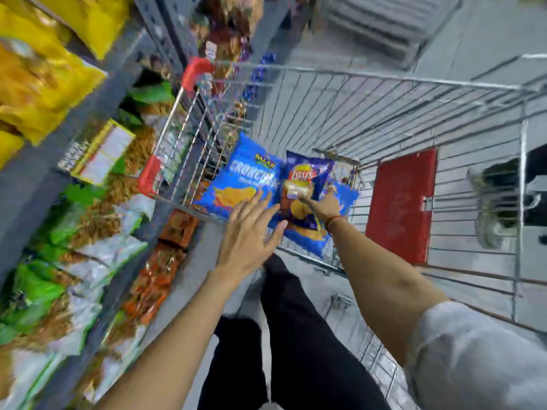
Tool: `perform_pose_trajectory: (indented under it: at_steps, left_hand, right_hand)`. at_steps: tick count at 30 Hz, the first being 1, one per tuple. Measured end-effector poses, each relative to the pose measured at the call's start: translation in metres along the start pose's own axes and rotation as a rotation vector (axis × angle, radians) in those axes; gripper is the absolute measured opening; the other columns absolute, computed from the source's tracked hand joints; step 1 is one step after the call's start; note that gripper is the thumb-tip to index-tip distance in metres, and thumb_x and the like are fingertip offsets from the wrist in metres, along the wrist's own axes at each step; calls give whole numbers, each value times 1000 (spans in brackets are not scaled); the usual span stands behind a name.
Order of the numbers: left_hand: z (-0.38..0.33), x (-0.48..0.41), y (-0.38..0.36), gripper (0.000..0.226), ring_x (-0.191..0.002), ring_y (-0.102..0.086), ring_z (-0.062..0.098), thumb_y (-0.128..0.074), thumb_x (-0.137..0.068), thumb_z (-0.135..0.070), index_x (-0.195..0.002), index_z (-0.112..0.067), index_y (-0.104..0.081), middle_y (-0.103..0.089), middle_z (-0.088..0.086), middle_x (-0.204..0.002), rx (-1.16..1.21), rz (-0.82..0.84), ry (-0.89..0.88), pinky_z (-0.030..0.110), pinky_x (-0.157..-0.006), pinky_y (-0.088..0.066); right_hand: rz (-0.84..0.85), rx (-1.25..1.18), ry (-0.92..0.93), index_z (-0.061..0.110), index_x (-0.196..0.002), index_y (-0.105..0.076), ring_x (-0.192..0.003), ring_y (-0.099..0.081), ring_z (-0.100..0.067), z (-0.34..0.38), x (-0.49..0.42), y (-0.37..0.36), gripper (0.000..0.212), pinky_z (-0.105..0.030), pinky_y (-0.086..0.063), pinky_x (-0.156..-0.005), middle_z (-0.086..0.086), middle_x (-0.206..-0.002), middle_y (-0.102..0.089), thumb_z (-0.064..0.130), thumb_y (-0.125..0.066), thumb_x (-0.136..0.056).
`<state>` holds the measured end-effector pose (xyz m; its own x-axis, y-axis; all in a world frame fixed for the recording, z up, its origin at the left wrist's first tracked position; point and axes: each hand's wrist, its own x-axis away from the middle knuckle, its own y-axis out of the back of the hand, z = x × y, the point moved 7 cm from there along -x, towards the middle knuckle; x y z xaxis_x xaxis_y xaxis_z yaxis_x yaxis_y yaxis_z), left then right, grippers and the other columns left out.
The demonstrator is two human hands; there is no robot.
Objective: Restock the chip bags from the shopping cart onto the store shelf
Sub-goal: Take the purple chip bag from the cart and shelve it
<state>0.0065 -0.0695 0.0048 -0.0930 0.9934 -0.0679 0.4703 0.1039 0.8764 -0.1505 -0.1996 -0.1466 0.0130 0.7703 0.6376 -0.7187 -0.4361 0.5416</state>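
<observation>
A wire shopping cart (384,84) stands in front of me, holding blue chip bags. A light blue bag (245,179) lies at the cart's near left, a dark blue bag (305,184) sits beside it, and another light blue bag (307,235) lies under them. My left hand (248,235) hovers with fingers spread over the edge of the light blue bag, holding nothing. My right hand (325,205) reaches into the cart and touches the dark blue bag's right side; whether it grips the bag is unclear.
Store shelves (38,179) run along the left, packed with yellow bags (38,84), green and white snack packs (68,232) and orange packs (154,276). The cart's red flap (402,202) is at right. My dark trouser legs (290,335) stand below on the grey floor.
</observation>
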Motion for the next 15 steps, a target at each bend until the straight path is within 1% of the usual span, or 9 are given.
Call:
perform_pose_trajectory:
  at_steps: [1, 3, 5, 7, 8, 11, 12, 14, 15]
  left_hand:
    - [1, -2, -2, 51, -119, -57, 30, -36, -93, -43, -106, -6, -69, -68, 16, -117, -27, -6, -8, 42, -98, -42]
    - [4, -5, -4, 47, -118, -59, 29, -40, -90, -40, -104, -7, -71, -70, 13, -113, -56, 9, 16, 40, -96, -44]
    - [6, -4, -5, 46, -115, -61, 26, -39, -89, -40, -101, -9, -72, -73, 10, -108, -68, 28, 45, 36, -93, -43]
    - [3, -2, -4, 45, -108, -65, 24, -39, -89, -38, -96, -9, -73, -75, 7, -102, -81, 17, 42, 32, -90, -39]
    - [3, -2, -3, 44, -105, -67, 23, -40, -89, -37, -93, -9, -73, -76, 7, -98, -77, 2, 35, 31, -88, -39]
    - [4, -2, -1, 42, -100, -69, 22, -40, -88, -36, -89, -10, -74, -77, 5, -93, -71, -10, 40, 32, -82, -49]
    - [3, -2, -2, 42, -100, -69, 22, -40, -89, -35, -88, -10, -74, -77, 5, -92, -62, 2, 47, 33, -81, -51]
    - [3, -2, -2, 43, -99, -69, 22, -39, -89, -35, -88, -10, -74, -77, 4, -90, -64, 13, 46, 33, -80, -51]
    - [3, -1, -2, 43, -98, -70, 22, -39, -89, -35, -87, -10, -74, -77, 4, -89, -67, 19, 46, 33, -79, -51]
  right_hand:
    - [16, -50, -26, -4, -134, -38, -127, -47, -27, -1, -2, -5, 80, -35, -37, -101, -11, -126, -52, 37, -76, -76]
    - [45, -147, -83, -3, -131, -40, -122, -51, -23, -1, -4, -10, 78, -34, -40, -97, -9, -125, -53, 34, -78, -73]
    - [62, -242, -124, 1, -131, -39, -119, -52, -23, -5, -14, -18, 82, -38, -43, -102, -10, -126, -54, 32, -82, -69]
    - [44, -281, -141, 5, -127, -42, -116, -57, -27, -7, -20, -21, 89, -43, -48, -100, -10, -126, -58, 37, -88, -58]
    - [45, -293, -136, 6, -126, -45, -113, -58, -26, -12, -30, -25, 90, -42, -50, -97, -9, -124, -59, 38, -89, -54]
    - [76, -292, -141, 6, -120, -55, -100, -62, -22, -14, -39, -32, 89, -34, -54, -82, -7, -116, -65, 43, -90, -47]
    - [95, -295, -144, 6, -117, -59, -97, -63, -21, -13, -39, -35, 81, -30, -54, -74, -8, -114, -66, 41, -90, -51]
    - [136, -321, -161, 4, -115, -61, -91, -61, -21, -10, -34, -36, 62, -21, -51, -57, -9, -110, -66, 28, -86, -64]
    - [134, -337, -167, 3, -116, -60, -90, -58, -21, -10, -33, -36, 58, -20, -50, -54, -9, -107, -64, 23, -84, -68]
